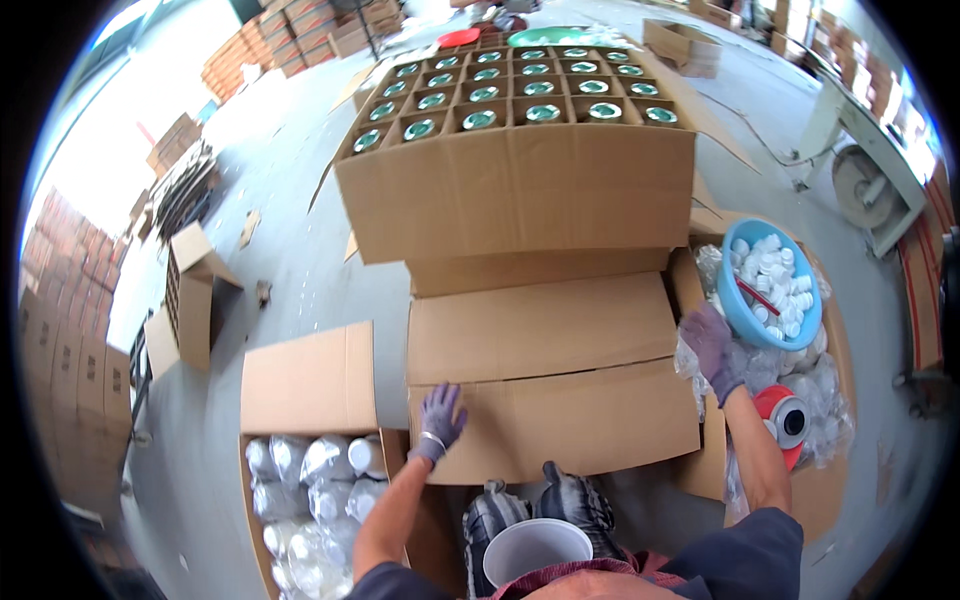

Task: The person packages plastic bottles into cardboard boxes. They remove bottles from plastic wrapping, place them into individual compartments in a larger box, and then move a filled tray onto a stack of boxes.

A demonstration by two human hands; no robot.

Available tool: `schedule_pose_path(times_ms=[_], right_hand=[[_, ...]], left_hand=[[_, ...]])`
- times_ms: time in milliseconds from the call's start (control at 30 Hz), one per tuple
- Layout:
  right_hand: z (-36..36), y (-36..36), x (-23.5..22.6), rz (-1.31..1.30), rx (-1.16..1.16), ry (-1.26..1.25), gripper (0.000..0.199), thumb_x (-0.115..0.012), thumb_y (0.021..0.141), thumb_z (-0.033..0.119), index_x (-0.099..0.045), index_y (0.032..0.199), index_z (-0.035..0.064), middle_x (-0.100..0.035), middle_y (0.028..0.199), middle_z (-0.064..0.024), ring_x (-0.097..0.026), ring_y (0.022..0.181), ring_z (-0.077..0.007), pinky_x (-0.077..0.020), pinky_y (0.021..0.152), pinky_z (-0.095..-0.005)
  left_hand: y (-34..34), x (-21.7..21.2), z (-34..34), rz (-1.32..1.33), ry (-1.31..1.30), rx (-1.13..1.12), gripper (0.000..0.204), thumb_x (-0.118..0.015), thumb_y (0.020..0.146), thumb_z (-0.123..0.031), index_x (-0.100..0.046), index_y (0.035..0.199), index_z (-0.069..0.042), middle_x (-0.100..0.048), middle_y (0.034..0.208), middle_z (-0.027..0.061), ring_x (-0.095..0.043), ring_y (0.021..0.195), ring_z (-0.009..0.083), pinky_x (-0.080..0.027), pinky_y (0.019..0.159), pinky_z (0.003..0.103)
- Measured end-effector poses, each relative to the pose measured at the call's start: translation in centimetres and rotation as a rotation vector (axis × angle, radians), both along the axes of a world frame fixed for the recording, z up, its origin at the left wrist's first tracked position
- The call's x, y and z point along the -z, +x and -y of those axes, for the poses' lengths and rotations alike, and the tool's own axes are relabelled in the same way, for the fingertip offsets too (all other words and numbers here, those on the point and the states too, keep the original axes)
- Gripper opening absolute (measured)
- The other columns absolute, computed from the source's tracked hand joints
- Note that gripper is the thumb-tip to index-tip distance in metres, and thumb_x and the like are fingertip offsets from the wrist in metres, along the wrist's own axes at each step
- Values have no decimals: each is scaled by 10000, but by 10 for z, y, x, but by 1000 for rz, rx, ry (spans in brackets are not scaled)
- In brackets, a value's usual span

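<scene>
My left hand [441, 422], in a purple-grey glove, rests with fingers spread on the near left part of a cardboard carton [540, 335]. The carton's two long top flaps are folded down and almost meet along a narrow gap. To the right, my gloved right hand [710, 348] is closed on a clear plastic bag [690, 366], among bagged bottles beside the carton. Its fingertips are partly hidden. A light blue basin [729, 300] with white caps and a red stick-like thing sits just beyond that hand. Near my right forearm lies a red and grey round object [787, 420].
Behind the carton stands an open box [520, 190] of green-topped containers in dividers. At left, an open box [308, 375] holds bagged bottles. A white bucket [537, 552] is at my lap. A wheeled machine [865, 160] stands right; stacked cartons [75, 370] line the left.
</scene>
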State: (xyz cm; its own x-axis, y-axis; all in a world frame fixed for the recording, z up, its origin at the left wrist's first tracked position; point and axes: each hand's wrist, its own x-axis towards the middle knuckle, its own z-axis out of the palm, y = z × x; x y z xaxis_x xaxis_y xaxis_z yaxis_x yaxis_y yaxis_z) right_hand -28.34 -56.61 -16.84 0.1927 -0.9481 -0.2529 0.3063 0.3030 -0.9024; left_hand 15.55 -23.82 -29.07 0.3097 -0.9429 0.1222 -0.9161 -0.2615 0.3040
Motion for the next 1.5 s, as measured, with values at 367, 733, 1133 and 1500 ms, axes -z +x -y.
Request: schedule_pose_path(times_ms=[367, 733, 1133, 1500], right_hand=[[51, 421, -200, -1127, -264, -1946, 584, -681, 806, 313, -484, 1302, 76, -497, 1343, -153, -428, 1298, -295, -335, 1076, -458], [62, 553, -233, -1450, -630, -1320, 721, -800, 687, 334, -419, 1247, 87, -645, 1113, -232, -625, 1043, -398, -478, 912, -436], [30, 425, -243, -1243, -753, -1537, 672, -756, 786, 217, -409, 1359, 161, -653, 1080, -188, -640, 977, -358, -490, 835, -448], [-59, 241, -237, -1207, -847, -1598, 773, -793, 667, 128, -429, 1349, 133, -655, 940, -142, -638, 852, -349, -494, 747, -444]], left_hand=[[-6, 34, -6, 119, 141, -168, 794, -509, 870, -546, -265, 1499, -129, -227, 1555, 170, -204, 1415, 410, -76, 1122, 635], [-10, 10, -21, 4, 32, -203, 716, -499, 880, -525, -353, 1461, -133, -326, 1513, 154, -265, 1403, 367, -91, 1130, 626], [-10, 14, -20, -75, -45, -217, 678, -503, 883, -491, -392, 1441, -122, -350, 1504, 135, -262, 1412, 339, -65, 1152, 590], [105, -137, -25, -1535, -1193, -450, 656, -352, 970, -564, -316, 1483, -157, -354, 1487, 100, -381, 1328, 279, -377, 1040, 503]])
